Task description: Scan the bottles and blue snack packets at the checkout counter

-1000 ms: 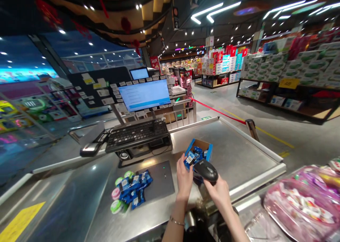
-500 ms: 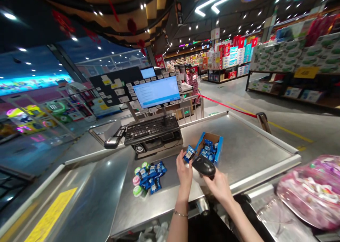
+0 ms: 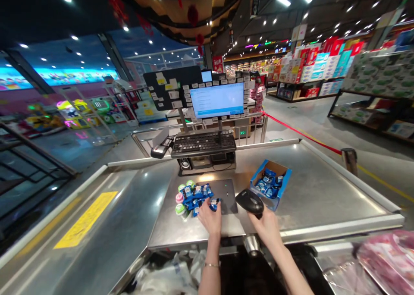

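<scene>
Item 1: left hand, low over the steel counter close to its near edge, its grip closed on one blue packet, which touches the right-hand side of a heap. Item 2: heap of blue packets, loose and overlapping, lying on the counter short of the near edge, with small round tins in green and pink along its left side. Item 3: right hand, just beside the left hand and above the near edge, its grip wrapped round the handle of a black handheld scanner; the scanner head points away from the person and toward the left. Item 4: dark flat pad, set into the counter between the heap and the scanner, one small green light on it. Item 5: open blue carton, tilted, standing on the counter just beyond the scanner and right of the pad, holding more packets of the same blue. Item 6: black keyboard on a raised stand at the far edge, with a lit monitor behind it, paper labels stuck round the frame. Item 7: thin bracelet on the left wrist. Item 8: white plastic bags below the near edge, left of the person. Item 9: red barrier tape beyond the far right corner, running to a short post.
</scene>
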{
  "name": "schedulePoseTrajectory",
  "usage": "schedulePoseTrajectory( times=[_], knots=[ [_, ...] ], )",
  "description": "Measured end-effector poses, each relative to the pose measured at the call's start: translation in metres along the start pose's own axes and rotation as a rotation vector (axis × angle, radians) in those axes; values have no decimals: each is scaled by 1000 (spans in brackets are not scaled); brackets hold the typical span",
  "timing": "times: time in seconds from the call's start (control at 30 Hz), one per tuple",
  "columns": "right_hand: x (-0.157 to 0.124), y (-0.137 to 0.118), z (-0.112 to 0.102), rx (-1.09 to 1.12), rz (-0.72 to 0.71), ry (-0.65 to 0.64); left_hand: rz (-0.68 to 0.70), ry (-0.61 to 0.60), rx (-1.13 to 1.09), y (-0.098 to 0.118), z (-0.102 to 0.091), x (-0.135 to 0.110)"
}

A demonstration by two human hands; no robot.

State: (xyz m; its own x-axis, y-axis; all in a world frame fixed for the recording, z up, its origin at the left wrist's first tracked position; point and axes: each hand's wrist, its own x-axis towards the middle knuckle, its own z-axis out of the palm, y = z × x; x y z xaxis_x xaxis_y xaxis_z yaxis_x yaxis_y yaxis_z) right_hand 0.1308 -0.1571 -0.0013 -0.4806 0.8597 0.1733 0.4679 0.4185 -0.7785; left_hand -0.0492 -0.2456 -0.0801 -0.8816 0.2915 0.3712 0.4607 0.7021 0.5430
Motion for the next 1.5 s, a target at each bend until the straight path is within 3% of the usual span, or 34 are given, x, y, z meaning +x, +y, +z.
schedulePoseTrajectory(
  times=[0.13, 0.27, 0.4, 0.5, 0.6, 0.7, 0.77, 0.9, 1.03, 1.17, 1.3, 1.4, 1.5],
  knots=[
    [1, 3, 6, 40, -10, -6, -16, -45, 208, -21, 2, 4],
    [8, 11, 2, 30, 63, 29, 53, -14, 182, -6, 2, 4],
    [17, 19, -12, 58, 131, 140, 303, -75, -140, 49, 1, -4],
    [23, 28, -27, 97, 184, 240, 475, -279, -406, 105, 7, -11],
    [28, 43, -43, 155, 226, 360, 517, -498, -554, 160, 26, -11],
    [31, 63, -58, 189, 254, 440, 507, -614, -466, 209, 58, 2],
    [34, 76, -65, 189, 275, 468, 515, -645, -237, 237, 80, 15],
    [40, 95, -76, 180, 317, 489, 525, -722, 118, 271, 116, 33],
    [44, 100, -82, 226, 304, 490, 516, -735, 128, 278, 133, 31],
    [46, 102, -83, 238, 298, 503, 554, -691, 48, 267, 125, 23],
    [44, 101, -85, 193, 293, 491, 555, -576, -408, 246, 103, 17],
    [39, 95, -88, 151, 274, 451, 396, -569, -827, 226, 84, 12],
    [34, 84, -90, 126, 247, 400, 227, -557, -1110, 205, 63, 10]
  ],
)
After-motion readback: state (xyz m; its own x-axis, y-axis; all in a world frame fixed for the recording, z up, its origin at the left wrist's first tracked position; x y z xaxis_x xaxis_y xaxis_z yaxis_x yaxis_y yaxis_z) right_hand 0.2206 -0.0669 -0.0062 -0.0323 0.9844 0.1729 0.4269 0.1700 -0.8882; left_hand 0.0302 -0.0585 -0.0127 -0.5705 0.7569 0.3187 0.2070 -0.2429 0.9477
